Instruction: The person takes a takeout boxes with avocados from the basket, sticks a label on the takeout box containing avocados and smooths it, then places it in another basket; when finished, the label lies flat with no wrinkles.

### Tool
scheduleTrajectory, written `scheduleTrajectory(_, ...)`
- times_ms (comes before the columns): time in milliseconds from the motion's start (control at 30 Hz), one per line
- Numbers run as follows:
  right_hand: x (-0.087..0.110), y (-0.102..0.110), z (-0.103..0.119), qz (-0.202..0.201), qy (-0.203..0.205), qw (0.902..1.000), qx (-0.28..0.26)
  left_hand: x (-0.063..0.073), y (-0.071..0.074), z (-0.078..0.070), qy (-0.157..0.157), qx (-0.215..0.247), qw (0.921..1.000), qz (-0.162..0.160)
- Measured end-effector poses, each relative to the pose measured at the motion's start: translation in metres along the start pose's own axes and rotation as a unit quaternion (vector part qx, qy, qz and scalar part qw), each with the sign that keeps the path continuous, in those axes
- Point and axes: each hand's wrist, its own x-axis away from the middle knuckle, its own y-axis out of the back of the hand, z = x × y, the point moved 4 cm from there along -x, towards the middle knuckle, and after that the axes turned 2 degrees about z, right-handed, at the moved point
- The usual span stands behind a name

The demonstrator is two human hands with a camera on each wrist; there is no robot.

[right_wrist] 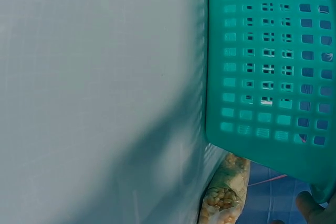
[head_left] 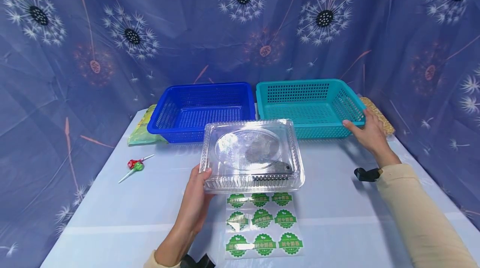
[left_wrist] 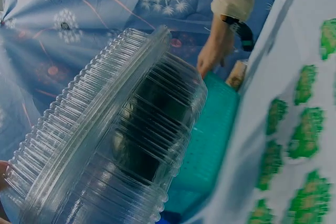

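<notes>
My left hand (head_left: 193, 191) grips a clear plastic clamshell box (head_left: 249, 151) by its near left corner, thumb on top. The box is lidded and tilted, held above the table; a dark shape shows through its ribbed wall (left_wrist: 157, 114) in the left wrist view. At the right, my right hand (head_left: 371, 134) holds the near right corner of a teal basket (head_left: 318, 130), its thumb at the rim. The right wrist view has the basket's slotted side (right_wrist: 268, 66) close up, with fingertips (right_wrist: 310, 205) at the lower corner. Below the box lies a sheet of green round stickers (head_left: 262, 218).
A blue basket (head_left: 202, 124) stands left of the teal one. Behind it at the left is a yellow-green bag (head_left: 144, 128). Two lollipops, one red (head_left: 133, 163) and one green (head_left: 138, 166), lie on the left. A bag of yellowish kernels (head_left: 378, 113) sits beyond the teal basket.
</notes>
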Motion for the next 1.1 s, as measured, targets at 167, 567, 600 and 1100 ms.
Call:
scheduleTrajectory(167, 0.000, -0.001, 0.002, -0.009, 0.009, 0.9999, -0.002, 0.010, 0.008, 0.017, 0.014, 0.004, 0.9999, -0.001)
scheduleTrajectory(567, -0.002, -0.001, -0.002, -0.006, 0.003, 1.0000, 0.001, 0.013, 0.014, 0.035, 0.030, -0.012, 0.9994, -0.010)
scheduleTrajectory(600, -0.002, -0.001, -0.002, -0.005, 0.003, 1.0000, 0.001, 0.012, 0.014, 0.036, 0.031, -0.014, 0.9993, -0.011)
scheduleTrajectory(1100, 0.000, 0.000, 0.000, -0.011, 0.017, 0.9998, -0.002, -0.014, 0.007, 0.043, 0.028, -0.029, 0.9991, -0.015)
